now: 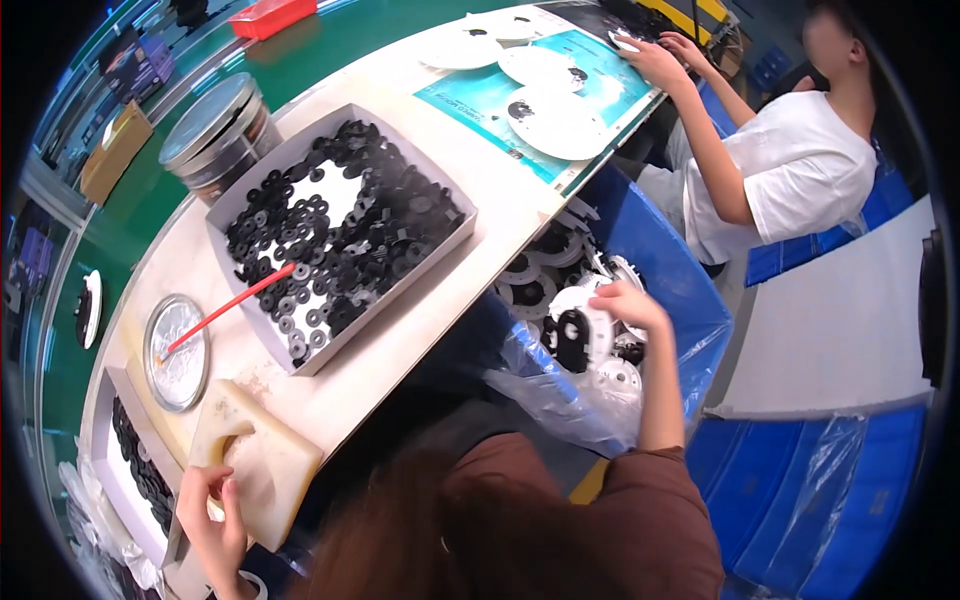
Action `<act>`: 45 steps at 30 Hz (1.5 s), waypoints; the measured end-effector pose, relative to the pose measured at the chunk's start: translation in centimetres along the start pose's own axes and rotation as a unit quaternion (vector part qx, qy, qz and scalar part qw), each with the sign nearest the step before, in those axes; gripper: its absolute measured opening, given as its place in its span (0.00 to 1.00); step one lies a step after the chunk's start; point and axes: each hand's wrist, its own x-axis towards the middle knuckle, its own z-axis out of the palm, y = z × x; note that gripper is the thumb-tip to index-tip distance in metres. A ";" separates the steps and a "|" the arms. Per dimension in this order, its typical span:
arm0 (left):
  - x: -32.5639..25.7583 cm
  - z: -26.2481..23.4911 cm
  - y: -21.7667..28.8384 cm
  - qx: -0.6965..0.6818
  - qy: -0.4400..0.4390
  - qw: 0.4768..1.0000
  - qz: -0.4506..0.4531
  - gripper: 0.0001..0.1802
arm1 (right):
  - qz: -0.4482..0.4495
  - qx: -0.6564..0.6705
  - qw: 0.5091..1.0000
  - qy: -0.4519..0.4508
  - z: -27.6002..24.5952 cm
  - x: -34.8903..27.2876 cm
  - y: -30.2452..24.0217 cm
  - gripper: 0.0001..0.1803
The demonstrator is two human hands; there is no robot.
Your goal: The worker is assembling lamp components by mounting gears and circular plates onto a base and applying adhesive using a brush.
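"Where is there room to move?"

"A bare strip of the surface [400, 105] lies at upper centre, between the shallow box [392, 293] of black rings and the teal sheet [450, 95]. The surface's near edge slants down to lower left; the blue crate [680, 300] stands just beyond it, right of centre."

"And the hands?"

"At lower left, the left hand [215, 520] is half curled at the block [283, 455], thumb and finger slightly apart; any grip cannot be told. The right hand [632, 305], loosely bent, reaches into the crate at a white disc [598, 335]; its hold is unclear too."

"Their looks?"

"The block is cream, with a rounded hollow; the disc is pierced with holes."
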 end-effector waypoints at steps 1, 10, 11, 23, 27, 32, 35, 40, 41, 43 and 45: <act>-0.4 -0.3 0.0 -0.015 0.015 1.000 -0.006 0.02 | -0.092 0.048 0.993 -0.064 -1.8 -1.9 -1.8 0.13; 1.1 -2.2 -1.9 -0.049 0.137 0.989 0.003 0.06 | -0.434 0.341 0.833 -0.035 0.6 -9.0 -15.2 0.35; 1.3 -2.6 -1.0 -0.030 0.170 0.985 0.012 0.08 | -0.440 0.326 0.834 -0.062 2.6 -8.9 -17.7 0.38; -3.0 -0.5 3.5 0.196 0.234 0.951 0.052 0.19 | -0.297 0.226 0.820 -0.434 18.2 -12.0 -29.2 0.15; -3.1 0.1 2.5 0.212 0.185 0.959 0.032 0.17 | -0.504 -0.026 0.855 -0.119 16.3 -10.3 -29.5 0.10; -2.5 0.1 1.0 0.173 0.154 0.967 0.105 0.16 | -0.561 -0.010 0.825 -0.074 17.9 -9.5 -30.8 0.16; -2.6 0.4 0.5 0.160 0.161 0.966 0.126 0.16 | -0.594 -0.046 0.802 -0.050 19.2 -9.2 -31.2 0.17; -2.8 1.7 0.7 0.054 0.190 0.975 0.105 0.15 | -0.647 -0.034 0.761 -0.034 20.9 -8.6 -31.5 0.12; -2.9 1.6 0.7 0.048 0.189 0.976 0.099 0.15 | -0.649 -0.035 0.759 -0.038 20.8 -8.6 -31.6 0.12; -2.9 1.8 0.7 0.050 0.197 0.974 0.096 0.15 | -0.632 -0.077 0.770 -0.042 20.4 -9.0 -31.9 0.12; -2.8 2.1 0.7 0.052 0.204 0.973 0.094 0.15 | -0.632 -0.099 0.768 -0.034 20.4 -9.1 -32.1 0.12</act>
